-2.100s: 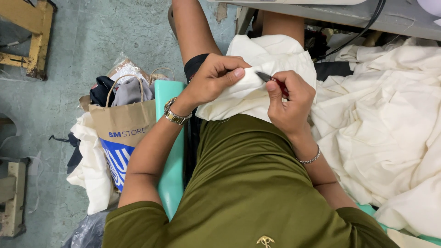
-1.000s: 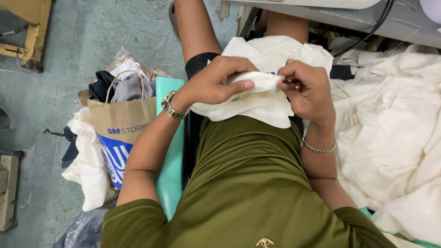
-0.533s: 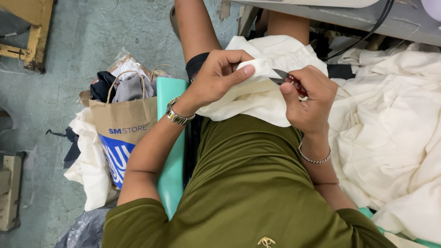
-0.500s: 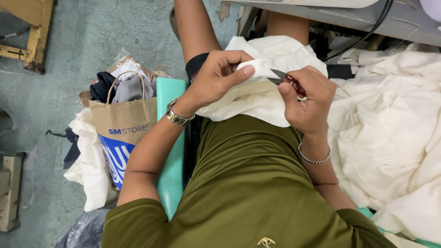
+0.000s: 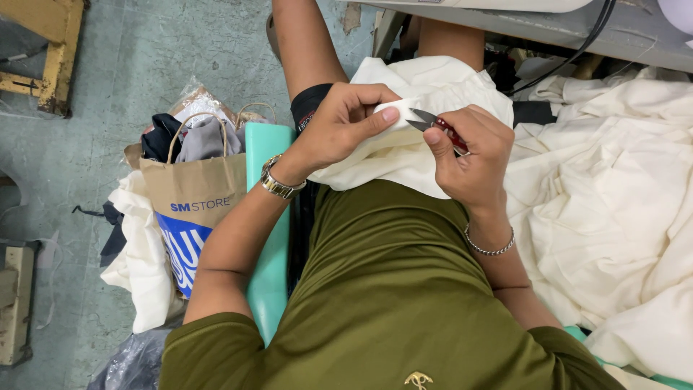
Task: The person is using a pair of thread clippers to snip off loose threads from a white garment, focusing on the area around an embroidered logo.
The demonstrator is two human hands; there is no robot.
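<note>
A cream-white cloth piece (image 5: 426, 94) lies across my lap. My left hand (image 5: 346, 123) pinches a folded edge of it between thumb and fingers. My right hand (image 5: 469, 155) grips small red-handled thread snips (image 5: 433, 124), whose dark blades point left at the pinched edge, right beside my left thumb. A metal watch sits on my left wrist and a thin chain bracelet on my right wrist.
A big heap of cream fabric (image 5: 613, 188) lies at my right. A brown and blue paper bag (image 5: 191, 209) stuffed with clothes stands on the floor at my left, beside a teal seat edge (image 5: 268, 238). A grey table edge (image 5: 548, 29) runs above.
The snips have shifted slightly left toward the pinched edge. One second ago both hands were bunching the cloth together; now the left hand holds the edge out and the blades show.
</note>
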